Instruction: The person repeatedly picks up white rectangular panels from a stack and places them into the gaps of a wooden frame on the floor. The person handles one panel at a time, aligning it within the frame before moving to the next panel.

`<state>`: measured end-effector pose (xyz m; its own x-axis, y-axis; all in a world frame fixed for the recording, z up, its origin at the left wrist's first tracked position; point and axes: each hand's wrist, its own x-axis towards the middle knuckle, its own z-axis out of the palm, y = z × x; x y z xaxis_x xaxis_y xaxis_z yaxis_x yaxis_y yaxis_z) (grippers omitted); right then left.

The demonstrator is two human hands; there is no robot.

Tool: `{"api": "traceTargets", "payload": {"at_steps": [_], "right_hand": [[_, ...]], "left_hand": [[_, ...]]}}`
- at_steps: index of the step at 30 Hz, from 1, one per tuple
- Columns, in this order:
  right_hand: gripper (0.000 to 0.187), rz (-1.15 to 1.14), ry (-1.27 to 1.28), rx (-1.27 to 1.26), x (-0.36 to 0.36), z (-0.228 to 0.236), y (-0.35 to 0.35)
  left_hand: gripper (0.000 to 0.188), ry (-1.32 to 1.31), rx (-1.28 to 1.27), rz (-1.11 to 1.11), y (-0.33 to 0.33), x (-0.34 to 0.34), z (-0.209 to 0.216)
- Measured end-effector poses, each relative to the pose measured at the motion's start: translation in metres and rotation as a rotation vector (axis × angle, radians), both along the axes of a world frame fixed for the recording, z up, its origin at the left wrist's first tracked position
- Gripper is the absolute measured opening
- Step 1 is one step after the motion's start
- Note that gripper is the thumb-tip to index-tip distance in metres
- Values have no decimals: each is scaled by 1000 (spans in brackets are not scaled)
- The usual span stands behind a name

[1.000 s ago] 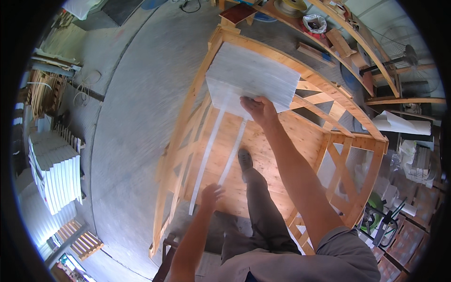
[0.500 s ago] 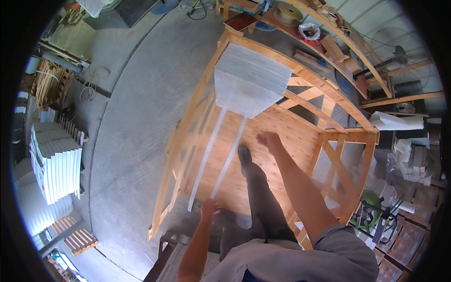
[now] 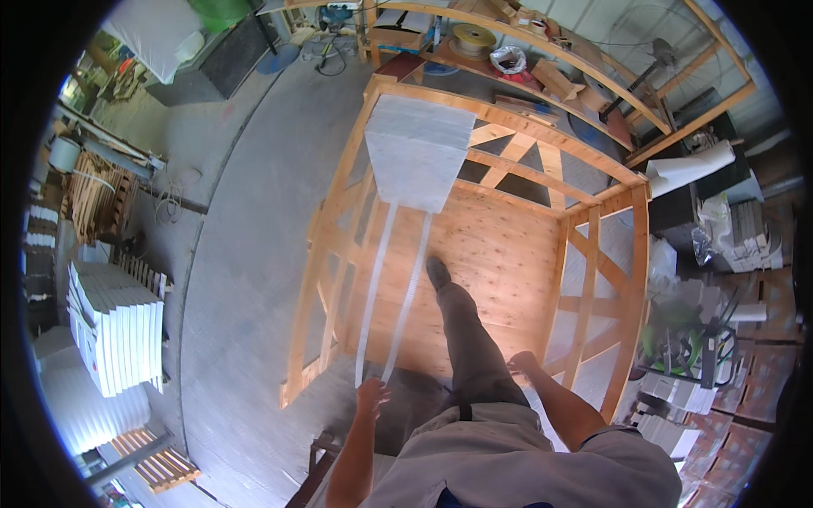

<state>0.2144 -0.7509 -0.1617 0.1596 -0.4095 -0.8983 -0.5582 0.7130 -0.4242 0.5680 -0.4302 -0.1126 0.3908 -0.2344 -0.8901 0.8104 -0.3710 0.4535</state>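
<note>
A wooden crate frame (image 3: 622,305) with a plywood floor (image 3: 500,254) stands in front of me, and one of my feet is on that floor. At its far left corner sits a grey-white block-like stack (image 3: 419,152). Two pale strips (image 3: 410,292) run from the stack's base toward me. My left hand (image 3: 373,396) is by the near ends of the strips, fingers apart and holding nothing I can see. Beside my thigh, near the crate's near right side, hangs my right hand (image 3: 522,364), its fingers loosely apart with nothing visible in them.
Beyond the crate, a workbench (image 3: 542,72) carries a spool (image 3: 472,41) and wooden pieces. White panels (image 3: 118,322) are stacked at the left, near a wooden pallet (image 3: 157,457). To the right stand a green machine (image 3: 669,334) and a white roll (image 3: 690,169).
My right hand has drawn back from over the plywood floor to beside my thigh. My left hand has lowered slightly, and the view has shifted.
</note>
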Motion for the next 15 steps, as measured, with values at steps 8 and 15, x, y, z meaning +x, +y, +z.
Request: {"api": "traceTargets", "payload": {"at_steps": [8,15], "right_hand": [[10,-137,-12,18,-33,-15,28],[12,-466,-125,152,-22,-29,-6]], "left_hand": [[28,-93,-154,-260,-117,82,-3],[38,-436,-214,-286,-411,244,-1]]}}
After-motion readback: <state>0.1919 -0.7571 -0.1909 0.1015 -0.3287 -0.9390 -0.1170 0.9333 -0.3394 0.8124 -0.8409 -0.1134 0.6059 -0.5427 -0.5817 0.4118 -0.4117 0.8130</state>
